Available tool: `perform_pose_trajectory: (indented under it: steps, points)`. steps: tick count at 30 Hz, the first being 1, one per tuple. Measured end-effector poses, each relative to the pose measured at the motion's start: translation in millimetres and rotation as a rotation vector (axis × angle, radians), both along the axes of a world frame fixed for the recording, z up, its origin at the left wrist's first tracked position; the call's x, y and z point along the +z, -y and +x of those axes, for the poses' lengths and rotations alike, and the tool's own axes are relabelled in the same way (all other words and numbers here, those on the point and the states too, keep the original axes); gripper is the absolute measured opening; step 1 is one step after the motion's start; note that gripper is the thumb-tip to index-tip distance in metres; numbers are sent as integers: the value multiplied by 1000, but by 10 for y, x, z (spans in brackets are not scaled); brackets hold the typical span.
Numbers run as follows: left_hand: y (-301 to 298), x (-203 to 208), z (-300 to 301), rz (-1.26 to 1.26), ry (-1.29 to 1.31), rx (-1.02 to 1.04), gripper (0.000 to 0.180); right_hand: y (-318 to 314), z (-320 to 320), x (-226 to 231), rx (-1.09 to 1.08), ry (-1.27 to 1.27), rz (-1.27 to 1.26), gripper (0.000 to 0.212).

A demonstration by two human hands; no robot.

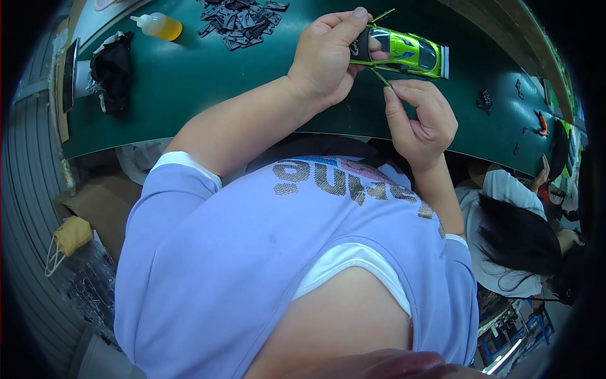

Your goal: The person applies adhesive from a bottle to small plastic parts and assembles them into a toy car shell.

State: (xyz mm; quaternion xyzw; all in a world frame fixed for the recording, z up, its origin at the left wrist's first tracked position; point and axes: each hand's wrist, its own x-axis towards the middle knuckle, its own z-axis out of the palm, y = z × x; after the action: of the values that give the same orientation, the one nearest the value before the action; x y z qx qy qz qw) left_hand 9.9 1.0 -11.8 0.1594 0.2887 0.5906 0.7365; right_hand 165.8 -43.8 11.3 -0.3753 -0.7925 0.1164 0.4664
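Observation:
A shiny green toy car point(409, 55) with dark windows and a pale rear wing is held above the table by my left hand point(323, 55). The fingers of that hand wrap round its dark front end. Thin green side doors stand out from both sides of the car. My right hand point(424, 120) pinches the outer tip of the near door point(380, 76) between thumb and forefinger. The far door point(383, 16) juts away from the body beside my left thumb.
On the green table point(208, 95) lies a heap of small black parts point(241, 22). Left of it is a bottle of yellow liquid point(159, 26), with a dark cloth point(111, 72) nearby. Small black pieces point(485, 101) lie at the right. Another person point(514, 234) is close on my right.

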Motion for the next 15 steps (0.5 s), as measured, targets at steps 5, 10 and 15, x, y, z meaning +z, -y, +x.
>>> perform_pose_trajectory:
  steps: [5, 10, 15]
  points:
    - [-8, 39, -31, -10, 1, -15, 24, -40, -17, -11, -8, -34, -41, 12]
    - [48, 111, -16, -25, -88, -33, 24, -58, -35, 20, 40, 52, -21, 11]
    - [43, 87, -25, -35, -88, -27, 24, -63, -60, -39, 21, 31, -30, 12]
